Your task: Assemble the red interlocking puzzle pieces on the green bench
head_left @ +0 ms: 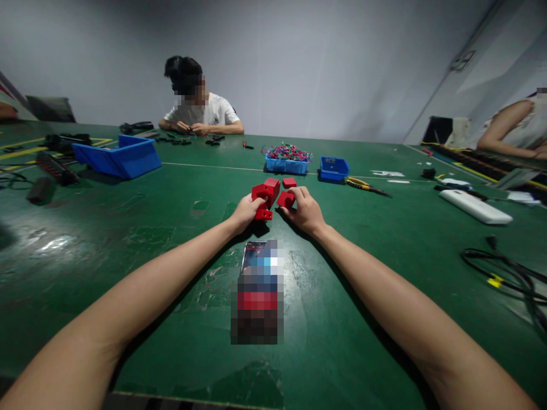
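Note:
My left hand (245,212) is closed around a red part (258,192) with a notch and small holes, its thumb lying across the front. Another red block (272,185) shows just behind that part; whether they touch or are joined I cannot tell. My right hand (308,210) has its thumb and fingers on a small red block (285,199), a short gap to the right of the left hand's part. One more red block (289,182) rests on the table just beyond my right fingertips. A phone-like object (250,256), mostly blurred out, lies between my forearms.
Beyond my hands stand a blue bin (286,165) heaped with coloured wires and a smaller blue bin (334,169). Yellow-handled pliers (361,183) lie beside them. A large blue bin (123,159) is at left, a white case (475,206) and black cable (504,279) at right. A person (213,111) sits opposite.

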### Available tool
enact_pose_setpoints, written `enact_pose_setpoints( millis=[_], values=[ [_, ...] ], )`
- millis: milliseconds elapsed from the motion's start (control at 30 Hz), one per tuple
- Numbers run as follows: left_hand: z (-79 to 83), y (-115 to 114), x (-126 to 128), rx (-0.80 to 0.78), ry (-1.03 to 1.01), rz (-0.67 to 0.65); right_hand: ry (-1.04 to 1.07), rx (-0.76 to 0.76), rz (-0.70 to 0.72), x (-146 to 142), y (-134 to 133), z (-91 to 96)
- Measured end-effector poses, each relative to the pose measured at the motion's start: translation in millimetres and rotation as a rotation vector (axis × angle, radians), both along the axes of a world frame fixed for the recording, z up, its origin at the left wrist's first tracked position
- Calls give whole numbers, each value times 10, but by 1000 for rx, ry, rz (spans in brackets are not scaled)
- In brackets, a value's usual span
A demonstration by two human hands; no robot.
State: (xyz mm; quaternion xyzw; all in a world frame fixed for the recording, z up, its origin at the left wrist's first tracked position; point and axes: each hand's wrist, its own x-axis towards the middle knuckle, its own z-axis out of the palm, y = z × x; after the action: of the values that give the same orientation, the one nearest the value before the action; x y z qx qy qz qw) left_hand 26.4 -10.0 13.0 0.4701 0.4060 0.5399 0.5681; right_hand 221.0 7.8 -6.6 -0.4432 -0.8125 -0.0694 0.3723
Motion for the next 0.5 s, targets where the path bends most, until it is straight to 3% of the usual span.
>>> enact_pose_setpoints(
  millis=[267, 500],
  values=[
    [-17, 23, -9, -32, -21, 11, 103, 296, 240, -80, -31, -5],
    [-51, 54, -107, 19, -142, -112, 85, 367, 362, -129, -100, 26]
  ],
)
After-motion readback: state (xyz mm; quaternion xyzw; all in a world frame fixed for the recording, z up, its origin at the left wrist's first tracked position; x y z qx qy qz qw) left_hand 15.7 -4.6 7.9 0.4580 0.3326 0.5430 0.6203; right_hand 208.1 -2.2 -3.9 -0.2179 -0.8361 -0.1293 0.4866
